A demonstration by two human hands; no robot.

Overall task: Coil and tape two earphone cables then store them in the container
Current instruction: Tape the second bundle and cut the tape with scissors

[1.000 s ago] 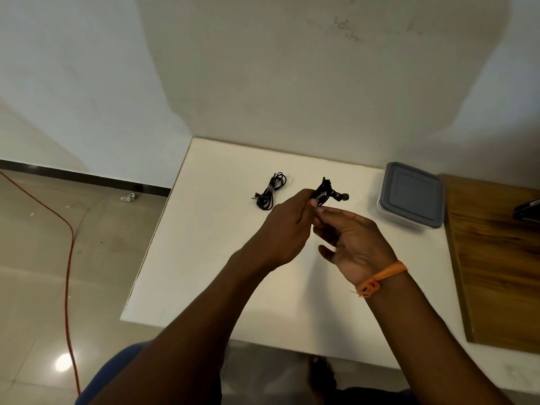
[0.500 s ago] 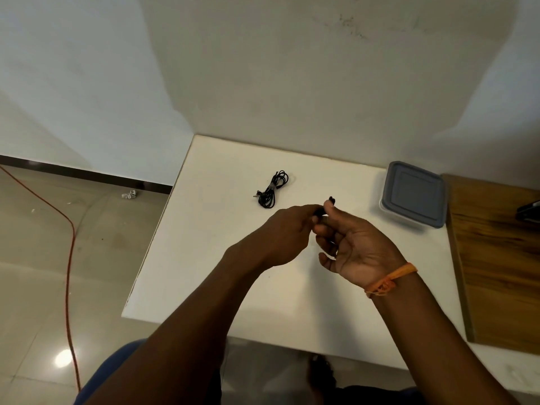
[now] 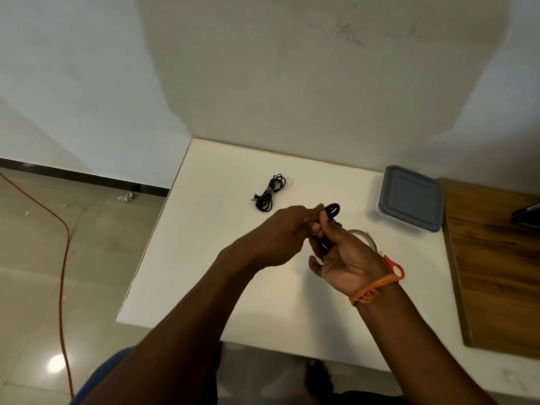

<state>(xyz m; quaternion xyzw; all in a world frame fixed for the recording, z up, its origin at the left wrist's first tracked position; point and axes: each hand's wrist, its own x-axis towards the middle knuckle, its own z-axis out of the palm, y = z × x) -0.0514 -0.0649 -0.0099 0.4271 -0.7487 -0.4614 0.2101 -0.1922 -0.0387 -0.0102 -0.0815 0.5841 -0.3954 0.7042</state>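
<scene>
Head view showing halfway: first earphone coil (image 3: pixel 269 193) lying taped on table (image 3: pixel 204 258); left hand (image 3: pixel 285 229) and right hand (image 3: pixel 343 252) both pinching second coil (image 3: pixel 331 211); container (image 3: pixel 409 197) staying lidded.

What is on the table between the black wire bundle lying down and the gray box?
In the head view, only the coiled earphone held in both hands crosses the gap between the taped bundle and the lidded container; the table below looks bare.

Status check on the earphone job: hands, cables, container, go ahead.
Left hand and right hand both gripping second earphone cable above table. First coil taped, lying on table. Container lidded, nothing stored yet.
</scene>
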